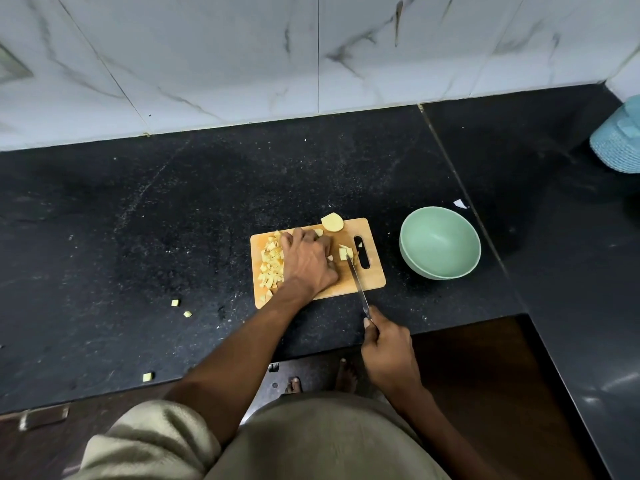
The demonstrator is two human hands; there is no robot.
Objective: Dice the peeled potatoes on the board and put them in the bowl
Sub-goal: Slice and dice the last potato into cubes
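The left hand (306, 259) presses curled fingers over potato on the board (375, 278), hiding what they grip; the right hand (388, 348) clasps the knife (356, 282). Dice (272, 263) could spill onto the bench (138, 237), where strays (175, 302) lie; the bowl (440, 242) sits empty.

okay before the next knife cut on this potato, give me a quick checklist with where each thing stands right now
1. Right hand grips the knife handle: ok.
2. Left hand steadies the potato on the cutting board: ok.
3. Left fingertips clear of the blade: cannot tell, they are hidden.
4. Green bowl beside the board, nothing in it: ok.
5. Potato half overhangs the board's far edge: not ok.
6. Stray potato cubes on the counter: not ok.
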